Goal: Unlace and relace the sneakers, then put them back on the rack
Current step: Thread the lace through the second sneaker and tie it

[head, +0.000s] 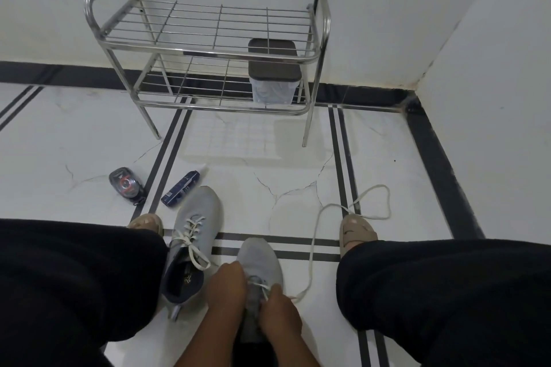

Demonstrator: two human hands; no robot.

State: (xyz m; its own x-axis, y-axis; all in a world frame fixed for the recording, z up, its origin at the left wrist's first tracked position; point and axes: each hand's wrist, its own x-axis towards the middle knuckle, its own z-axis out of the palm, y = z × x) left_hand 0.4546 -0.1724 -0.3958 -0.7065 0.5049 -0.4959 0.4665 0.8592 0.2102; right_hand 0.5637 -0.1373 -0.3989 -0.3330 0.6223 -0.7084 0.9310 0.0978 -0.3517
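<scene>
White tiled floor [298, 176]: your left hand [228, 286] grips the unlaced grey knit sneaker [261, 259]; your right hand [280, 304] pinches its loose white lace [313, 235].

Single head view, looking steeply down, close over lap and floor [298, 176]

Rack top shelf [205, 24] open; lidded bin [274, 74] blocks lower right

white tiled floor [298, 164] bears rack [208, 48], two sneakers [193, 232], bottle [180, 189].
</scene>
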